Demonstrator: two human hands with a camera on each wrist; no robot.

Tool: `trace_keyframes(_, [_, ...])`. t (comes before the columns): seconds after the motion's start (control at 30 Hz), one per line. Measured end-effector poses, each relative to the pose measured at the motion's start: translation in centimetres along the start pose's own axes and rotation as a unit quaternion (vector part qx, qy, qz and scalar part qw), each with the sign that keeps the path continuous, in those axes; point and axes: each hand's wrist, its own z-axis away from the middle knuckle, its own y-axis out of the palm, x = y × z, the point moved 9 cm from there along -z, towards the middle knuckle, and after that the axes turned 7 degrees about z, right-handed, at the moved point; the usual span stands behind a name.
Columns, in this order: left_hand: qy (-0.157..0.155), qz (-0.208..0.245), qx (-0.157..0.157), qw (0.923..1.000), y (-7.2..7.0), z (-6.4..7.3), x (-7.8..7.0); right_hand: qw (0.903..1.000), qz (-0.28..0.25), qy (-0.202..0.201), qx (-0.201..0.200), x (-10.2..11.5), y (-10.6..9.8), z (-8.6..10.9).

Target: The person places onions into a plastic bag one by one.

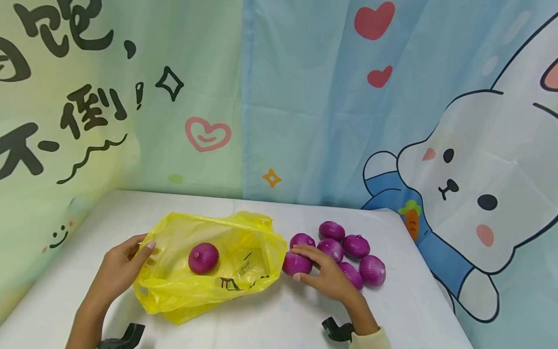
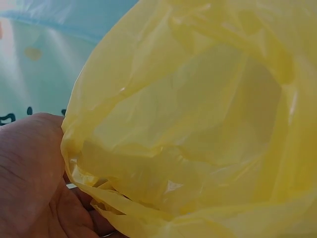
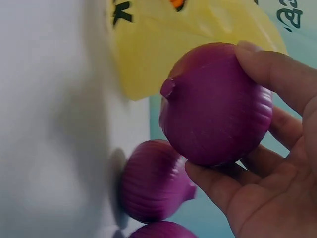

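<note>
My left hand (image 1: 119,266) pinches the left rim of a yellow plastic bag (image 1: 174,295), which lies with its mouth spread open. Inside the bag sits one purple onion (image 1: 203,258). In the left wrist view, the bag's thin film (image 2: 178,119) bunches beside the thumb and hides most of the fingers. At the bag's right edge, my right hand (image 1: 327,274) grips another purple onion (image 1: 297,263) between thumb and fingers. The right wrist view shows this held onion (image 3: 215,106) off the table, its stem end pointing away from the palm.
Several more purple onions (image 1: 372,270) lie in a cluster on the white tabletop (image 1: 244,325), just beyond and right of my right hand. A printed curtain (image 1: 301,121) with a cartoon rabbit hangs behind the table.
</note>
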Motion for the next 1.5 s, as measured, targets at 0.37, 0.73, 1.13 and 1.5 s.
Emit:
trace_keyframes(0.37, [0.0,-0.001,-0.003,1.0,-0.2,0.0,-0.6,0.9966,0.0,-0.027,-0.078,3.2,-4.0,0.3])
trace_keyframes(0.73, [0.006,-0.003,-0.001,1.0,0.1,-0.2,-0.9,0.994,-0.012,-0.075,-0.079,8.6,-6.0,-0.6])
trace_keyframes(1.13, [-0.004,0.007,0.02,0.9998,0.4,0.3,-0.8,0.9859,-0.106,-0.128,-0.016,10.9,-4.9,-2.5])
trace_keyframes(1.5, [-0.008,0.009,0.03,0.9995,0.9,0.1,-1.2,0.9615,-0.129,-0.224,0.093,14.3,-0.6,-5.4])
